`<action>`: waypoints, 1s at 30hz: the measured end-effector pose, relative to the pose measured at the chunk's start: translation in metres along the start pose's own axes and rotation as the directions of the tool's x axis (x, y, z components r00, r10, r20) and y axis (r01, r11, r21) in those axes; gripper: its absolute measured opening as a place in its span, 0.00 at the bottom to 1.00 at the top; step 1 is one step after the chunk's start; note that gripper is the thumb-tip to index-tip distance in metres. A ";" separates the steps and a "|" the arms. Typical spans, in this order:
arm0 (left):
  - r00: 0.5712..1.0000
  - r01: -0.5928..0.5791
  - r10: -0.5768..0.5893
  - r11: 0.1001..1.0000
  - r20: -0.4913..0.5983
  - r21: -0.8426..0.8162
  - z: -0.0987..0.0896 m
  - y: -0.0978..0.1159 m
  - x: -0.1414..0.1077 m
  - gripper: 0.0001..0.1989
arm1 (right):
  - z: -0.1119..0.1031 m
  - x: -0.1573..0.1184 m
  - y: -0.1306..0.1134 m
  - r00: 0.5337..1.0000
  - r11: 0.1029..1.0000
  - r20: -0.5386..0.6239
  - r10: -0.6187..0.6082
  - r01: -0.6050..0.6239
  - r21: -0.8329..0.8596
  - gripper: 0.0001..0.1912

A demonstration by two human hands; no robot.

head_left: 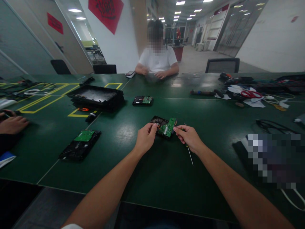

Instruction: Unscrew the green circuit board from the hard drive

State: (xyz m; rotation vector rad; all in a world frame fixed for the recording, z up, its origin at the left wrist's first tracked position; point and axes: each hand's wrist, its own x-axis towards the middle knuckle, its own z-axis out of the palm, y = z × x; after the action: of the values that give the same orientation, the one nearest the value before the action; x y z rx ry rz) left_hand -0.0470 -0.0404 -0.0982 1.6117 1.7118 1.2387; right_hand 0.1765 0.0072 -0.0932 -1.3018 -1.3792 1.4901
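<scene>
A black hard drive [160, 120] lies on the green table in front of me, with a green circuit board [168, 128] tilted at an angle over it. My left hand [146, 136] pinches at the drive's left side, near a small orange-brown part; what the fingertips hold is too small to name. At the board's right edge are the fingertips of my right hand [189, 136], closed round a screwdriver [190, 155] whose thin shaft points down toward me. Whether these fingertips also grip the board is unclear.
Another hard drive [81, 144] lies left, a third [142, 100] farther back. A black tray [95, 95] stands back left. Scissors [251, 94], papers and cables lie back right. A person [158, 60] sits opposite; another person's hand [14, 124] is far left.
</scene>
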 end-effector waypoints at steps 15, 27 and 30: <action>0.996 -0.075 0.077 0.996 0.034 -0.038 0.004 -0.002 -0.001 0.15 | 0.002 0.004 0.006 1.000 0.996 0.009 -0.029 0.030 -0.079 0.12; 0.997 -0.065 0.066 0.997 0.040 -0.040 0.003 -0.001 -0.001 0.13 | 0.002 0.002 0.003 1.000 1.000 0.007 -0.023 0.023 -0.014 0.12; 0.997 -0.067 0.069 0.997 0.044 -0.030 0.002 0.000 -0.002 0.14 | 0.002 0.002 0.003 1.000 0.999 0.010 -0.025 0.025 -0.027 0.12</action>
State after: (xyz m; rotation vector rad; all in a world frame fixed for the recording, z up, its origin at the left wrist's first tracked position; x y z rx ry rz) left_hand -0.0446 -0.0418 -0.0995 1.6808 1.6169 1.2439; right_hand 0.1748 0.0082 -0.0969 -1.2909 -1.4213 1.4679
